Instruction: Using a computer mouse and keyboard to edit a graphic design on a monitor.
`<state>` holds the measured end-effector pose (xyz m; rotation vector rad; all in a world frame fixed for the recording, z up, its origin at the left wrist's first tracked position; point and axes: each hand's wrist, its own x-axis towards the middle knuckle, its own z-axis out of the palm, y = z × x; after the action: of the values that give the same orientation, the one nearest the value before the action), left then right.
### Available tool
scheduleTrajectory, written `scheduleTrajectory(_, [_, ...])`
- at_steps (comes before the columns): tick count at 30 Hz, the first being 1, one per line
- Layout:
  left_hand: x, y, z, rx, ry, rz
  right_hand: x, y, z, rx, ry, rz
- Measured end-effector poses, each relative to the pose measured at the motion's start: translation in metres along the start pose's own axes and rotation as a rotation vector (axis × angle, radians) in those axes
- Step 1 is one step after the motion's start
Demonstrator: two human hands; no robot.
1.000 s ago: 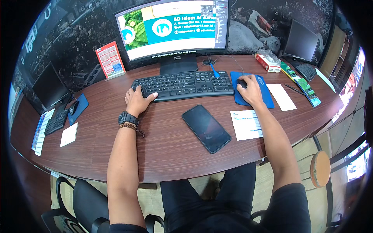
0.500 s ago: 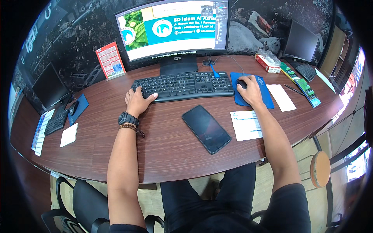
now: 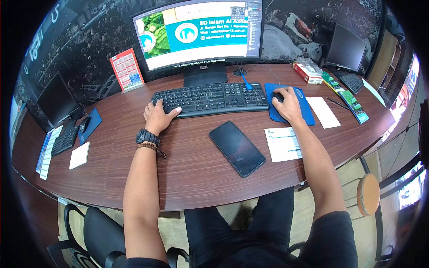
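My left hand (image 3: 158, 118) rests at the left end of a black keyboard (image 3: 210, 99), fingers spread over its keys and thumb stretched along the near edge. A black watch (image 3: 148, 136) and a beaded bracelet are on that wrist. On a blue mouse pad (image 3: 306, 111), my right hand (image 3: 289, 106) is curled over a black mouse (image 3: 278, 96), which its fingers partly hide. Behind the keyboard stands a curved monitor (image 3: 201, 38) showing a green and teal design in an editing window. A dark smartphone (image 3: 237, 148) lies face up between my forearms.
Right of the phone lies a printed sheet (image 3: 283, 144), partly under my right forearm. Beyond are a white paper (image 3: 323, 112), a pen (image 3: 338, 103), a red-and-white box (image 3: 308, 73) and a second monitor (image 3: 346, 48). A red desk calendar (image 3: 128, 70) stands back left.
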<state>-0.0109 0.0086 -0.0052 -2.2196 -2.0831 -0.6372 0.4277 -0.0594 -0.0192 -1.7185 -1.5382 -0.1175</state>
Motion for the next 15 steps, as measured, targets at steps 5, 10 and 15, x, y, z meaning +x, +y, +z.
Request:
scheduleTrajectory(5, [-0.0002, -0.0003, 0.0003, -0.004, 0.001, 0.005, 0.0, 0.0019, 0.0009, -0.014, 0.014, -0.011])
scheduleTrajectory(10, [0.0011, -0.0024, 0.0024, 0.003, 0.011, 0.006, 0.0004, -0.0007, 0.0, -0.006, 0.009, -0.008])
scheduleTrajectory(15, [0.0013, -0.0018, 0.0018, 0.003, 0.012, 0.007, -0.0002, -0.0017, -0.0012, 0.002, 0.01, -0.005])
